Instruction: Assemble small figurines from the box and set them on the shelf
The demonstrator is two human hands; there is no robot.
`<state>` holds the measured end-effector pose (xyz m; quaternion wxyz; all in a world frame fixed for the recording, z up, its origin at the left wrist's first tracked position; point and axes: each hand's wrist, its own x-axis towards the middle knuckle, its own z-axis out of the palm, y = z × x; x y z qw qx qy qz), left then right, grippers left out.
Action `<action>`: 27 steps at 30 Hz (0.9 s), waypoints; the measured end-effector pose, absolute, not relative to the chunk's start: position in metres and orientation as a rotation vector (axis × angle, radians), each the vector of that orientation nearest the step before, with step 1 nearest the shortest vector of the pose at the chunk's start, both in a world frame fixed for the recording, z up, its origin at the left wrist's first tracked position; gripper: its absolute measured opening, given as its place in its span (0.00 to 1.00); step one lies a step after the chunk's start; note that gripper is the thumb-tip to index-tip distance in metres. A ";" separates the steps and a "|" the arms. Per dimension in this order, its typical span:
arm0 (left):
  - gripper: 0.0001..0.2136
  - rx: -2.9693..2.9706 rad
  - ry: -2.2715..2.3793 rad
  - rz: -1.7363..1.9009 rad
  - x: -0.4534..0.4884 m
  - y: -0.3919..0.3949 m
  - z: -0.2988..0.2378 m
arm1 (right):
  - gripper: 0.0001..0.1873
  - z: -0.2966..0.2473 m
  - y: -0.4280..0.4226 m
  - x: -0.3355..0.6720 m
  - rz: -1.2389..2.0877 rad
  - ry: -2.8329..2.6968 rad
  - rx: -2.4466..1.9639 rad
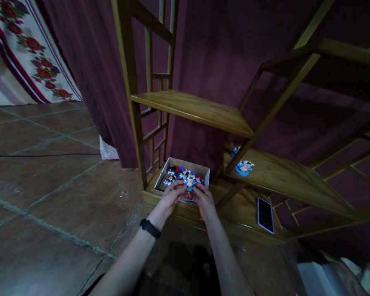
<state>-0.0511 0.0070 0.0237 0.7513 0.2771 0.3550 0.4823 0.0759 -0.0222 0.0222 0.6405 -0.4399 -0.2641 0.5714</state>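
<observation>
Between my two hands is a small figurine (190,183) on a round blue base, held just above the near edge of an open cardboard box (205,172). My left hand (173,193), with a dark band on its wrist, grips the figurine from the left. From the right, the fingers of my right hand (203,195) close on the same base. Several more small figurines (172,176) lie jumbled in the box, in blue, white, red and black. Two similar figures stand on the shelf to the right: a figurine on a blue base (243,167) and a partly hidden one (234,151).
A wooden shelf unit surrounds the box, with an upper shelf board (191,106) above it and a right shelf board (283,176). A phone (265,215) lies on the lowest board. Dark red curtains (98,82) hang behind. A black cable (49,155) crosses the tiled floor.
</observation>
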 end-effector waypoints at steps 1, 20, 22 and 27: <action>0.13 0.607 0.773 1.053 -0.051 0.007 0.023 | 0.18 0.022 -0.022 0.076 1.308 -0.612 -1.000; 0.14 0.699 0.778 1.097 -0.057 0.009 0.027 | 0.14 0.026 -0.023 0.080 1.208 -0.780 -1.005; 0.14 0.711 0.779 1.104 -0.057 0.009 0.029 | 0.15 0.029 -0.023 0.080 1.187 -0.826 -1.039; 0.15 0.768 0.795 1.097 -0.057 0.009 0.030 | 0.16 0.028 -0.022 0.080 1.161 -0.858 -1.126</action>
